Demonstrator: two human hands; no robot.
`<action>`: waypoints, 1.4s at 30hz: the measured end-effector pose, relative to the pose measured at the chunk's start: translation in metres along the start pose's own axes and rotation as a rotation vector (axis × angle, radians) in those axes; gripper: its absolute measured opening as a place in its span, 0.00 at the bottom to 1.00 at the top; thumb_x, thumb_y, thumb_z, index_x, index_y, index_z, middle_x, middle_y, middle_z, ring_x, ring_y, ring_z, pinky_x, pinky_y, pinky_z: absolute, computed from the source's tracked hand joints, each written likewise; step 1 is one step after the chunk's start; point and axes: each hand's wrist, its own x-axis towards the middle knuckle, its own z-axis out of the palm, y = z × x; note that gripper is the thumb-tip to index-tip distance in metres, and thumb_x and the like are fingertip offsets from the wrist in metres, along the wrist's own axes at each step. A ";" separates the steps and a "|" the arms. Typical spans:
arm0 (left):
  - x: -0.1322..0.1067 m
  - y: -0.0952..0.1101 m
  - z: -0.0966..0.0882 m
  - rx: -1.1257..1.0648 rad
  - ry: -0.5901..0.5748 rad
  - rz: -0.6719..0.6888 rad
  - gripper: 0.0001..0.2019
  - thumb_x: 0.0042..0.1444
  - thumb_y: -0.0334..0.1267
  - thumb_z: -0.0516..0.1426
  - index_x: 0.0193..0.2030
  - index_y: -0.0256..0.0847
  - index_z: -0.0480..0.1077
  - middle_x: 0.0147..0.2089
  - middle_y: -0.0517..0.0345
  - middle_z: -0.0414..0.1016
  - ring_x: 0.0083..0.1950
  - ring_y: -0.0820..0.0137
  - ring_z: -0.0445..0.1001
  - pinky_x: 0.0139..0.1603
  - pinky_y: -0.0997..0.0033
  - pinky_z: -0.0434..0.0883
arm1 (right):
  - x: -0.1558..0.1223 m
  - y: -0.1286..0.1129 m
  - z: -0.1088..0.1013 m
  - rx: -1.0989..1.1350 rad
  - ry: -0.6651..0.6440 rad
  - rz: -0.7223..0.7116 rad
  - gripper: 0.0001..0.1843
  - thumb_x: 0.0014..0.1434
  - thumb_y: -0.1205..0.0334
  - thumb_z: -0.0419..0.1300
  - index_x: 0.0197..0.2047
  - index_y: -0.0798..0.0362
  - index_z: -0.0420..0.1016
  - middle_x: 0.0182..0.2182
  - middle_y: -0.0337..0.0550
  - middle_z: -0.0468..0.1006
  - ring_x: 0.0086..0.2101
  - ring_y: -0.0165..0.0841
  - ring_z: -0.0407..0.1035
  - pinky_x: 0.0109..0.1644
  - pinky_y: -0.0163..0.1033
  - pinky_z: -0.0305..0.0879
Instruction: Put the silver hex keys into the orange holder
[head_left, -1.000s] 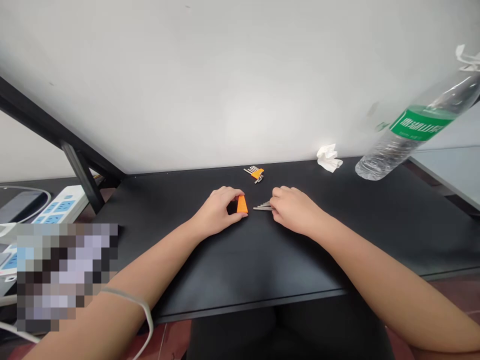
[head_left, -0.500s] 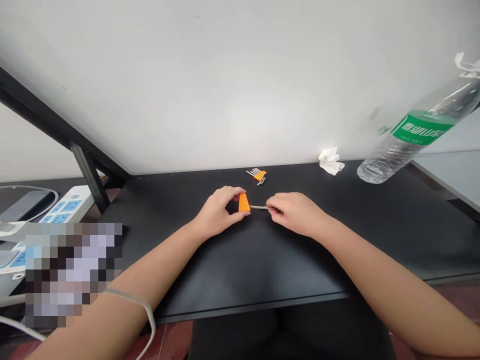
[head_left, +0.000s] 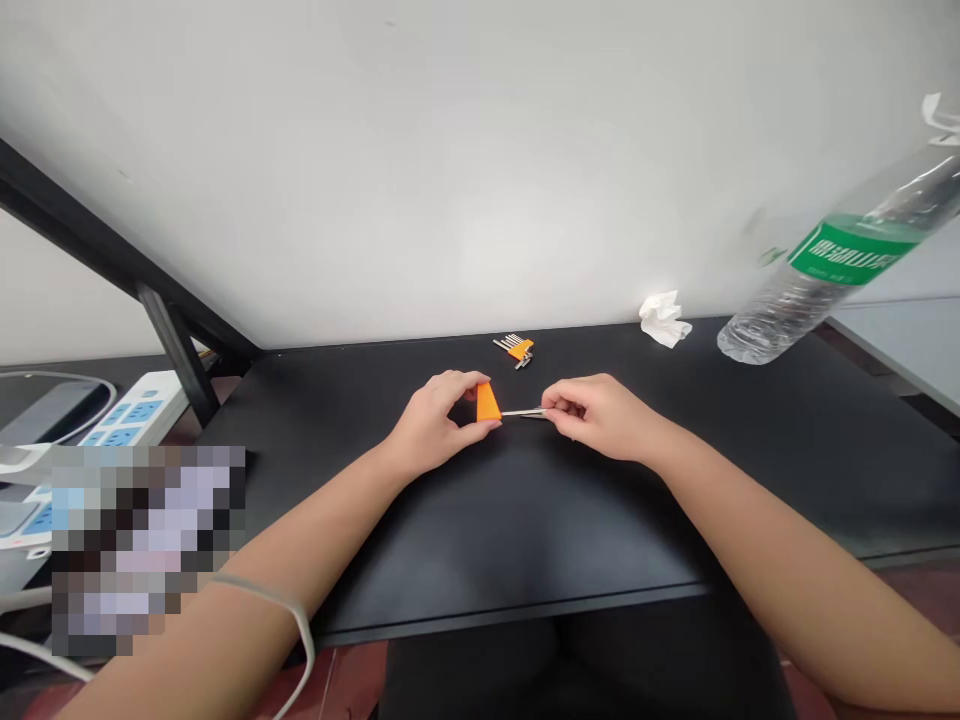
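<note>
Between the thumb and fingers of my left hand (head_left: 444, 425) is an orange hex key holder (head_left: 488, 402), gripped by its edges just above the black table. A thin metal hex key (head_left: 519, 412) sticks out of its right side. My right hand (head_left: 592, 418) pinches the far end of that key between thumb and fingertips. Behind the hands lies a second orange holder (head_left: 520, 350) with several hex keys in it, touched by neither hand.
A crumpled white tissue (head_left: 665, 320) and a tall clear bottle with a green label (head_left: 851, 249) stand at the back right against the wall. On the left are a black metal frame (head_left: 176, 340), a white power strip (head_left: 161, 398) and a cable (head_left: 304, 640) over my left forearm.
My right hand has shifted slightly right along the hex key, and its fingers have loosened into a fingertip pinch, so more metal shows. My left hand keeps its hold on the holder.
</note>
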 end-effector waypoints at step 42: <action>-0.002 0.027 0.007 0.186 -0.033 0.228 0.16 0.62 0.43 0.61 0.55 0.44 0.72 0.51 0.53 0.82 0.49 0.62 0.79 0.56 0.57 0.69 | 0.013 -0.004 0.039 0.727 -0.217 0.347 0.16 0.63 0.48 0.67 0.41 0.51 0.71 0.26 0.34 0.75 0.21 0.27 0.68 0.24 0.33 0.66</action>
